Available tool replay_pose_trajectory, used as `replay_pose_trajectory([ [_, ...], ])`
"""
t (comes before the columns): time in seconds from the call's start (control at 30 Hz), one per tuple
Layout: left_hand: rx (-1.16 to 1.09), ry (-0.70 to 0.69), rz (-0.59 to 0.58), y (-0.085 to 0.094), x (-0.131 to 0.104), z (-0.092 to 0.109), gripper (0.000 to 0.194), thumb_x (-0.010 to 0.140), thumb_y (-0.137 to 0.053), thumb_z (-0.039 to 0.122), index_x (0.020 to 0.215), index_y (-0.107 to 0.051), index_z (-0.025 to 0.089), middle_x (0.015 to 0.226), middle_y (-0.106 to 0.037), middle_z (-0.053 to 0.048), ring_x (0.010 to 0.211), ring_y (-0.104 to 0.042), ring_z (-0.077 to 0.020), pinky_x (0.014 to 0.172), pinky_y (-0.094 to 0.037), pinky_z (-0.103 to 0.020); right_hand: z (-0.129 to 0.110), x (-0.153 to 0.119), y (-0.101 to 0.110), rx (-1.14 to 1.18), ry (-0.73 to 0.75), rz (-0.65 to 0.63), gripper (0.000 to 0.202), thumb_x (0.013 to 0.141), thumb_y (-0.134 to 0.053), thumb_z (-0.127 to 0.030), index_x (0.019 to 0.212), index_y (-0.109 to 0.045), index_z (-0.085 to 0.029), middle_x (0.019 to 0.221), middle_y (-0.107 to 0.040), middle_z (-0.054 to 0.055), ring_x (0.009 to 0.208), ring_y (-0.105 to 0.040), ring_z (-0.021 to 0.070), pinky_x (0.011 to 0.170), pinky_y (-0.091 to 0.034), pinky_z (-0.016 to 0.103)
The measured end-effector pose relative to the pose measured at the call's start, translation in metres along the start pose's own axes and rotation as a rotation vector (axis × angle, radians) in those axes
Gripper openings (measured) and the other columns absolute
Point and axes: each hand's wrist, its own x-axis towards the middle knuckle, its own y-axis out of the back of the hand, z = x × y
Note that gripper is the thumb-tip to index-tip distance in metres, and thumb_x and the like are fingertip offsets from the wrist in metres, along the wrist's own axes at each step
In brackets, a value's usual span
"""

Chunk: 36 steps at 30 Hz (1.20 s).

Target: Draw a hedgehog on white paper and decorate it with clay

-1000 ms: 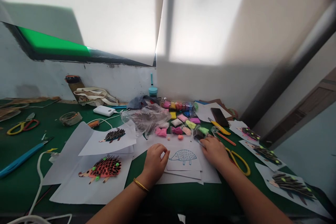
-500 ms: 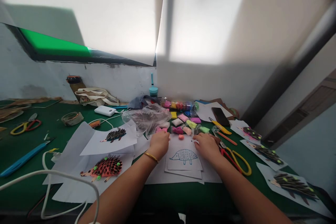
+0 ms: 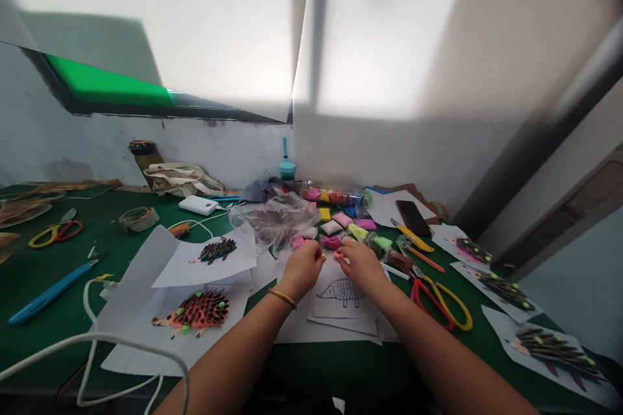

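Note:
A sheet with a blue-outlined hedgehog drawing (image 3: 335, 290) lies in front of me on stacked white paper. My right hand (image 3: 361, 267) reaches over its upper right part, fingertips pinched on a small lump of orange-pink clay (image 3: 337, 255). My left hand (image 3: 302, 268), with a yellow bangle at the wrist, is over the paper's upper left edge. Its fingers are curled together in a pinch; a small pinkish spot shows at the tips, too small to name. Just beyond both hands lie several wrapped clay packets, among them a magenta packet (image 3: 331, 242) and a yellow-green packet (image 3: 357, 231).
Scissors with red and yellow handles (image 3: 450, 305) and a yellow cutter (image 3: 413, 237) lie right. Finished clay hedgehogs on paper, such as the orange hedgehog (image 3: 197, 311), lie on both sides. A white cable (image 3: 92, 337) loops at left. Crumpled plastic (image 3: 275, 217) lies behind.
My right hand has moved left and its fingers have closed on the orange-pink clay, which lay on the paper before. My left hand has shifted slightly right, fingers now drawn together.

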Motion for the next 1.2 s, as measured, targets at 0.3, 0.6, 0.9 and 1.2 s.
replay_pose_trajectory([
  [0.3, -0.886, 0.096, 0.048, 0.003, -0.027, -0.008, 0.028, 0.082, -0.062, 0.043, 0.079, -0.065, 0.016, 0.069, -0.062, -0.001, 0.064, -0.058, -0.0151, 0.061, -0.047, -0.027, -0.006, -0.042, 0.010, 0.201, 0.027, 0.052, 0.027, 0.091, -0.048, -0.023, 0.110, -0.067, -0.021, 0.108, -0.067, 0.008, 0.103, -0.057, 0.0227, 0.092, -0.043, 0.035],
  [0.6, -0.956, 0.229, 0.098, -0.012, -0.028, -0.017, 0.039, 0.080, -0.062, 0.047, 0.102, -0.067, 0.015, 0.088, -0.070, -0.008, 0.077, -0.066, -0.0188, 0.067, -0.051, -0.029, 0.018, -0.069, 0.018, 0.107, -0.133, -0.218, 0.058, 0.086, -0.054, -0.035, 0.143, -0.044, -0.022, 0.136, -0.056, 0.009, 0.127, -0.046, 0.0268, 0.105, -0.032, 0.041],
  [0.9, -0.913, 0.212, 0.131, -0.009, -0.031, -0.018, 0.038, 0.077, -0.067, 0.045, 0.100, -0.071, 0.015, 0.095, -0.071, -0.009, 0.088, -0.065, -0.0228, 0.079, -0.052, -0.035, 0.009, -0.079, 0.029, 0.100, -0.203, -0.432, 0.098, 0.074, -0.067, -0.056, 0.154, -0.019, -0.027, 0.155, -0.033, 0.009, 0.145, -0.022, 0.0301, 0.114, -0.015, 0.047],
  [1.2, -0.738, 0.144, 0.155, -0.013, -0.032, -0.022, 0.031, 0.086, -0.055, 0.041, 0.100, -0.066, 0.016, 0.095, -0.070, -0.008, 0.088, -0.064, -0.0226, 0.078, -0.051, -0.033, 0.029, -0.081, 0.038, 0.073, -0.263, -0.342, 0.098, 0.072, -0.067, -0.059, 0.153, -0.022, -0.027, 0.156, -0.032, 0.009, 0.142, -0.027, 0.0317, 0.111, -0.023, 0.048],
])
